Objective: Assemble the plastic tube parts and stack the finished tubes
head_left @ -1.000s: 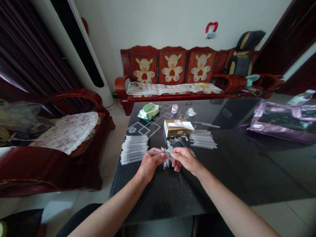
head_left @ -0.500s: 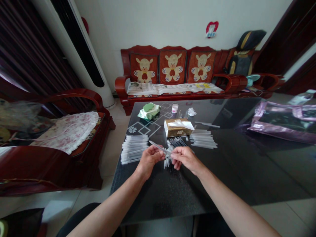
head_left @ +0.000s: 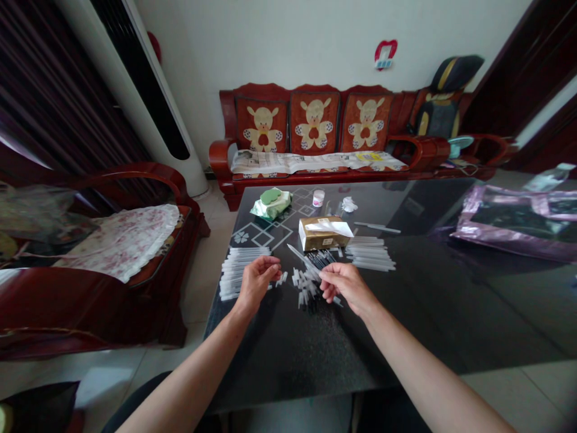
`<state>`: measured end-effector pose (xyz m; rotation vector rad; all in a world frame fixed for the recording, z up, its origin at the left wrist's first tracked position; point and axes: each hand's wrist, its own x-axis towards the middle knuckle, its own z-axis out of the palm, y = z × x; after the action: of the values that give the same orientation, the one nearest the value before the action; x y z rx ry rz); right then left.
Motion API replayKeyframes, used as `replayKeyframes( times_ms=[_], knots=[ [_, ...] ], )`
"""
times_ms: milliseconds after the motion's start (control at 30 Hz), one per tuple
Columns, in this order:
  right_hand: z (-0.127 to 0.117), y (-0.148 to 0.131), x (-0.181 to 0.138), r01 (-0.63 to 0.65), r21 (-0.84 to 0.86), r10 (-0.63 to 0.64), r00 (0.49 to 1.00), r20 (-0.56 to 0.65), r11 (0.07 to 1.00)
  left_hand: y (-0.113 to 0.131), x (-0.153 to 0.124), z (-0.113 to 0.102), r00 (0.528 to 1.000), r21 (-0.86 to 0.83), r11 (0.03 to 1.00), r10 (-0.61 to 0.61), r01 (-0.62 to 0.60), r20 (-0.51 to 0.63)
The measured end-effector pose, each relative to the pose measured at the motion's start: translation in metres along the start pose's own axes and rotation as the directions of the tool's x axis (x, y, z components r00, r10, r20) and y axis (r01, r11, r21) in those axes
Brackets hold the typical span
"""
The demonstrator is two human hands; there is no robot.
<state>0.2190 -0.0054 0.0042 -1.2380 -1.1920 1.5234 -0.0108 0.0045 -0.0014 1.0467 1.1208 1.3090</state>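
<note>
My right hand (head_left: pixel 341 282) pinches a translucent white pen barrel (head_left: pixel 301 257), its pointed end aimed up and to the left. My left hand (head_left: pixel 259 281) is apart from it, thumb and fingers pressed together at the right edge of a row of white pen barrels (head_left: pixel 237 270); whether something small is between the fingertips is hidden. A few small whitish pieces (head_left: pixel 282 279) lie just beside these fingers. Between the hands is a heap of pen caps (head_left: pixel 305 290), whitish and dark. Behind it lie thin black-tipped refills (head_left: pixel 321 258).
A gold tissue box (head_left: pixel 321 239) stands behind the refills, with more pen barrels (head_left: pixel 372 254) to its right. Farther back are a green wipes pack (head_left: pixel 271 205), a small cup (head_left: pixel 318 198) and crumpled tissue (head_left: pixel 348 204). A purple-edged plastic bag (head_left: pixel 518 222) lies at right.
My left hand has let go of the pen barrel and moved left toward the barrel row. My right hand keeps the barrel and has shifted slightly right.
</note>
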Motion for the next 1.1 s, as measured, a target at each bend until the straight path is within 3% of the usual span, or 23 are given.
replayKeyframes(
  times_ms=[233,467,567,633,700,767,833,900,1000,1100],
  knots=[
    [0.004,-0.005,-0.002,-0.029,-0.039,0.03,0.999,0.032,0.999,0.003,-0.004,0.003,0.996,-0.057,0.995,-0.086,0.087,0.019],
    [0.004,-0.005,-0.003,-0.031,-0.051,0.033,0.999,0.039,0.998,0.002,-0.001,-0.001,0.996,-0.071,0.993,-0.091,0.091,0.011],
    [0.002,-0.006,-0.002,-0.027,-0.041,0.028,0.999,0.026,0.999,-0.001,0.006,-0.008,1.0,0.029,1.0,-0.011,0.01,0.005],
    [0.0,-0.007,-0.002,-0.027,-0.035,0.028,1.0,0.015,0.999,-0.003,0.009,-0.012,0.997,0.224,0.971,0.078,-0.079,0.011],
    [-0.001,-0.007,-0.002,-0.029,-0.034,0.029,1.0,0.007,0.999,-0.005,0.009,-0.015,0.982,0.509,0.841,0.179,-0.184,0.059],
    [-0.001,-0.008,-0.002,-0.025,-0.036,0.025,1.0,0.005,0.999,-0.006,0.007,-0.015,0.949,0.738,0.603,0.264,-0.302,0.173],
    [-0.002,-0.007,-0.002,-0.018,-0.038,0.019,1.0,0.009,0.999,-0.008,0.003,-0.012,0.907,0.841,0.361,0.284,-0.403,0.312],
    [-0.002,-0.007,-0.002,-0.013,-0.038,0.014,1.0,0.014,0.999,-0.011,0.0,-0.008,0.878,0.867,0.189,0.239,-0.461,0.415],
    [-0.002,-0.007,-0.002,-0.013,-0.04,0.013,1.0,0.018,0.999,-0.016,-0.002,-0.004,0.865,0.871,0.04,0.144,-0.49,0.48],
    [-0.002,-0.007,-0.002,-0.014,-0.039,0.014,1.0,0.02,0.999,-0.019,-0.003,-0.003,0.877,0.878,-0.003,0.063,-0.478,0.477]
  ],
)
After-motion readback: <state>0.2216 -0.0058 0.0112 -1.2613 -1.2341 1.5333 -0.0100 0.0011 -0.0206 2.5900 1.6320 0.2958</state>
